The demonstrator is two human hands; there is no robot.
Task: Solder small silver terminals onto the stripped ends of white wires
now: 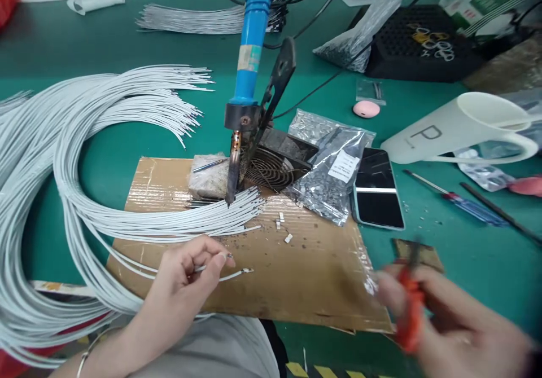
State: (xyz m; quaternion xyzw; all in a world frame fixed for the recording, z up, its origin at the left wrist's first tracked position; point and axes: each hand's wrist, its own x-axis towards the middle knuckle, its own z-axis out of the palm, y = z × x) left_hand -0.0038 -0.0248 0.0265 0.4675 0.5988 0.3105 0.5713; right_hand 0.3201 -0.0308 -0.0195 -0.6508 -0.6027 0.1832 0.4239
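My left hand [186, 273] is over the cardboard sheet [313, 276], thumb and forefinger pinched on a thin white cable near its end. A second white cable [232, 276] passes under the fingers, with a small metal piece at its tip. Above lies a bundle of white cables [169, 220]. The bare copper-coloured barrel of a blue soldering iron [252, 45] points down over the bundle's ends. At the lower right, my right hand [461, 321] is closed round an orange-handled tool [410, 310] with a dark tip. Motion blur hides the tool's exact kind.
Several small white connectors [288, 238] lie on the cardboard. Behind them are a fan [275, 169] and a bag of small metal parts [334, 169]. A phone [378, 192], white mug [449, 130] and screwdriver [461, 200] are to the right. More cables [38, 169] curve along the left.
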